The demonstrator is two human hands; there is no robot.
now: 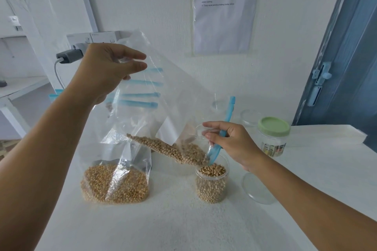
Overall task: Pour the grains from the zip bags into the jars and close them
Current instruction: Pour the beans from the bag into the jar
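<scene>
A clear zip bag [163, 96] is held tilted above the white table [183, 226]: its bottom corner is pinched high by the left hand [106, 67], thumb and fingers closed on the plastic, while its blue zip mouth is gripped by the right hand [228, 140] just over an open jar [212, 183]. Pale beans [169, 149] are gathered along the lower fold of the bag, at the jar's rim; the jar is nearly filled. A second bag of yellow grain [114, 183] is stood just left of the jar, partly overlapped by the held bag. A clear lid [257, 189] is laid to the right, and a green-lidded jar [273, 134] is stood farther back.
</scene>
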